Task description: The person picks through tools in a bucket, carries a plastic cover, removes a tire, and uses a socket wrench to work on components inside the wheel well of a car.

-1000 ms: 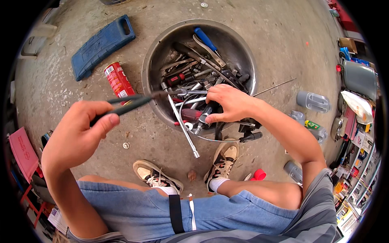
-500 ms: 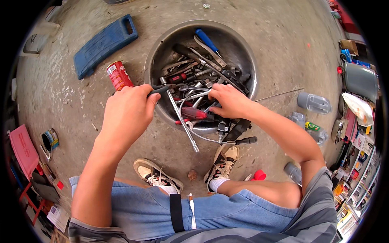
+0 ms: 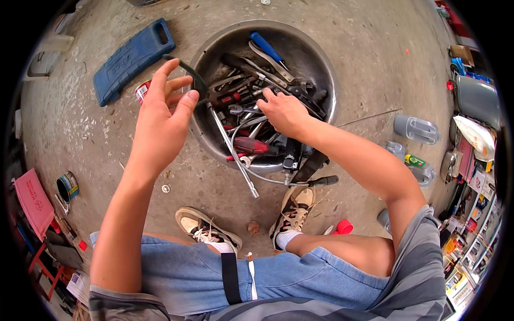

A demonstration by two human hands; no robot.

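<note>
My left hand (image 3: pixel 163 115) is raised at the basin's left rim with its fingers apart. A dark, curved-handled tool that looks like pliers (image 3: pixel 194 76) rests between its fingertips and thumb. Below it, a long chrome bar (image 3: pixel 227 140) leans over the near rim of the steel basin (image 3: pixel 201 125). Over the tool pile my right hand (image 3: pixel 286 112) has its fingers bent together; what they pinch, if anything, is hidden. Close by are a combination wrench (image 3: pixel 235 109), a red-handled tool (image 3: pixel 250 145) and a blue-handled screwdriver (image 3: pixel 266 46).
A blue plastic case (image 3: pixel 131 61) and a red can (image 3: pixel 142 91), partly behind my left hand, lie left of the basin. A grey cable with a black handle (image 3: pixel 324 181) hangs over the near rim. Clear plastic jugs (image 3: pixel 417 130) lie right; my shoes (image 3: pixel 206 227) stand near.
My left hand has risen and its fingers have spread from a closed grip around the dark handles. My right hand has shifted slightly left and farther into the basin.
</note>
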